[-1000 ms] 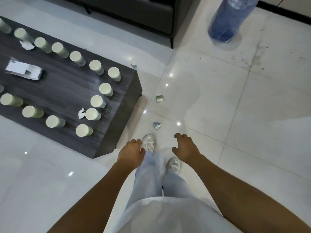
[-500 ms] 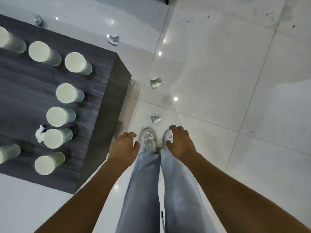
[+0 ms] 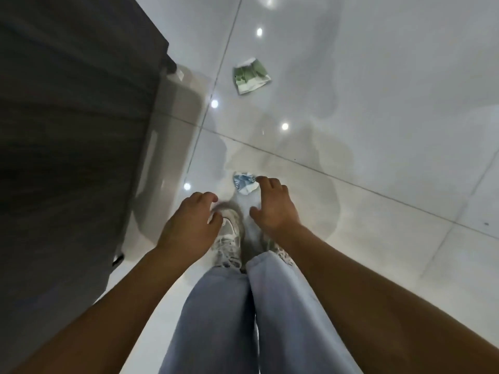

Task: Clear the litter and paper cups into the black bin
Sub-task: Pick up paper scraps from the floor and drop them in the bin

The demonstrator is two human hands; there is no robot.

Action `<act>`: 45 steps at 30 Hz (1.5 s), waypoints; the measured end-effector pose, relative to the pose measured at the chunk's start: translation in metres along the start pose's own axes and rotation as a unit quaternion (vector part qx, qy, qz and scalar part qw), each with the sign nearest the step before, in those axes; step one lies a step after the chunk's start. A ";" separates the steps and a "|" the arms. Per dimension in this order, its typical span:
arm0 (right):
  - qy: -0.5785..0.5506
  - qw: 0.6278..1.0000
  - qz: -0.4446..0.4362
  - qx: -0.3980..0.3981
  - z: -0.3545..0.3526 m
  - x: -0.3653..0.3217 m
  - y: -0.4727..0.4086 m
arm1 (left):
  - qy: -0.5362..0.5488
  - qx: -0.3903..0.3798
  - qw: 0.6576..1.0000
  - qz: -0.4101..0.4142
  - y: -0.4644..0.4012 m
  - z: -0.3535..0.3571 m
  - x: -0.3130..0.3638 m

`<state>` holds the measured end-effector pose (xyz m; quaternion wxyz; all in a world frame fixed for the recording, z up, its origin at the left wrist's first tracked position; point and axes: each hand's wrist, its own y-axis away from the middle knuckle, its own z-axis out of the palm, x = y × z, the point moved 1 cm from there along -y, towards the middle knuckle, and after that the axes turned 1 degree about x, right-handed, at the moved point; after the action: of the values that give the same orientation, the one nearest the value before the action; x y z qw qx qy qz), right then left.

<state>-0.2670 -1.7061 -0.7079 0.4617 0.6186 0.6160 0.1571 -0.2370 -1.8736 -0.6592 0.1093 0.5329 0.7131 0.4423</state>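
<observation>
Below, crumpled blue-white wrapper (image 3: 244, 182) on tile, both hands (image 3: 272, 205) loosely curled, empty.

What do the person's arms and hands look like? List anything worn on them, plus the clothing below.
Both forearms are bare, with no sleeves in view. The left hand and right hand wear no gloves, and no rings, watch or bands show. Below them are light blue trousers and pale, worn lace-up sneakers.

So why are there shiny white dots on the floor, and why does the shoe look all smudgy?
Head view: the dots are ceiling lights mirrored in the glossy floor tiles. The shoe and the dark table are smeared by motion blur, while the green wrapper looks sharper. The wide lens bends straight edges.
</observation>
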 end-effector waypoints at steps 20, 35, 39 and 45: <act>-0.031 0.990 -0.124 0.061 0.043 -0.005 -0.020 | 0.141 -0.037 0.987 -0.065 -0.056 0.017 0.000; -0.066 0.990 -0.115 0.050 -0.141 -0.111 0.130 | 0.313 -0.013 0.948 -0.051 0.078 -0.142 0.107; -0.044 0.991 -0.119 0.046 -0.165 -0.125 0.141 | 0.282 -0.008 0.958 -0.055 0.088 -0.172 0.116; 0.005 0.997 -0.063 0.032 -0.203 -0.120 0.116 | 0.153 0.027 0.986 -0.063 0.072 -0.198 0.107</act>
<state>-0.3736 -1.7168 -0.4680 0.4479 0.5923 0.6605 0.1109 -0.3569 -1.8806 -0.4557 0.0117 0.4153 0.7656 0.4912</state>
